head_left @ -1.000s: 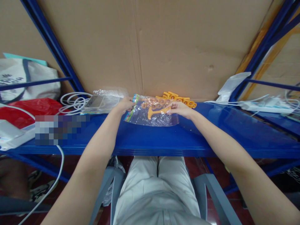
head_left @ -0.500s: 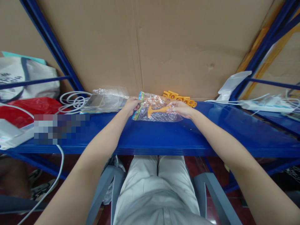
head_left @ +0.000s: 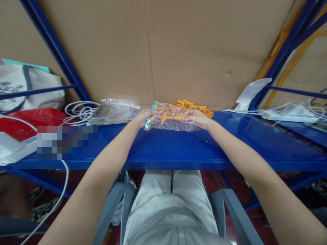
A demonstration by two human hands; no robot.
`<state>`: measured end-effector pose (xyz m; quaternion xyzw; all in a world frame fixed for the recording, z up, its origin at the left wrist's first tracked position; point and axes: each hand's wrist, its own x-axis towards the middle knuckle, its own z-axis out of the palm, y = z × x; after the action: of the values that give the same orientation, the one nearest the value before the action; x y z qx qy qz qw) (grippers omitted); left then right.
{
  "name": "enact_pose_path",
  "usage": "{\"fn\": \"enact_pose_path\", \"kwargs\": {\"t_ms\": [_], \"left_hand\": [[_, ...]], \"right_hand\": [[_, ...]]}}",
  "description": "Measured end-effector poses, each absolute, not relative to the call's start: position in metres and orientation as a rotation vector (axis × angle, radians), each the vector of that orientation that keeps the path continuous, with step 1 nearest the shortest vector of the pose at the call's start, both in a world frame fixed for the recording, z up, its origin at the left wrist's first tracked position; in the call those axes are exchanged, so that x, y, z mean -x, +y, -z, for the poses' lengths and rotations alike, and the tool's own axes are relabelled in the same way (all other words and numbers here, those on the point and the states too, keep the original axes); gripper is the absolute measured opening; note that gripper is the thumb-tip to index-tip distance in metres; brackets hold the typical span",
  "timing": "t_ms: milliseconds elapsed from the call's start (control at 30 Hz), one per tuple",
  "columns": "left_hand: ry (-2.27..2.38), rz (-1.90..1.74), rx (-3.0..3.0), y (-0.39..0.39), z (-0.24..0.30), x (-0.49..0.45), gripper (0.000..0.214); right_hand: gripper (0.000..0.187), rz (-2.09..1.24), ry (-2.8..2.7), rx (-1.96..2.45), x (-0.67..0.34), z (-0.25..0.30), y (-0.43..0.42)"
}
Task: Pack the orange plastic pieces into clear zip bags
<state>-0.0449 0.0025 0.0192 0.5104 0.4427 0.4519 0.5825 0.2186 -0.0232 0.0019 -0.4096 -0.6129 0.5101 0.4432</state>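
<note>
A clear plastic bag [head_left: 176, 126] with a colourful header strip [head_left: 151, 115] lies across my hands above the blue table. My left hand [head_left: 143, 117] is closed on the bag's left end, at the strip. An orange plastic piece [head_left: 173, 117], long with a wider left end, shows through the film, along with other orange shapes. My right hand [head_left: 198, 118] is closed around the right end of this piece. Film overlaps its fingertips; whether they are inside the bag I cannot tell. Just behind lie several loose orange plastic pieces [head_left: 185, 103].
A stack of clear bags [head_left: 114, 110] and coiled white cable [head_left: 80, 112] lie left on the blue table [head_left: 168, 149]. Further left are a red bag [head_left: 41, 117] and a power strip [head_left: 19, 151]. Another power strip [head_left: 288, 115] sits right. Cardboard [head_left: 191, 51] stands behind.
My left hand has shifted slightly, with its fingers now more behind the header strip. The bag looks flatter, and its lower edge sits a little higher. My right hand has barely moved.
</note>
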Motion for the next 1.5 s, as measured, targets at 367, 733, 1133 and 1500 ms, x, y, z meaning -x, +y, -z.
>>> {"fn": "enact_pose_path", "kwargs": {"t_ms": [367, 733, 1133, 1500], "left_hand": [[1.074, -0.984, -1.250, -0.010, -0.031, 0.041, 0.018], [1.141, -0.853, -1.501, -0.009, -0.024, 0.048, 0.042], [1.169, -0.937, -1.310, -0.016, -0.033, 0.044, 0.022], [1.207, -0.797, -1.552, -0.022, -0.034, 0.054, 0.039]], "right_hand": [[0.022, -1.188, -1.609, 1.083, -0.222, -0.008, -0.030], [0.019, -1.098, -1.607, 1.076, -0.221, 0.001, -0.019], [0.026, -1.219, -1.611, 1.001, -0.215, -0.005, -0.034], [0.024, -1.151, -1.652, 1.037, -0.214, -0.005, -0.035]]}}
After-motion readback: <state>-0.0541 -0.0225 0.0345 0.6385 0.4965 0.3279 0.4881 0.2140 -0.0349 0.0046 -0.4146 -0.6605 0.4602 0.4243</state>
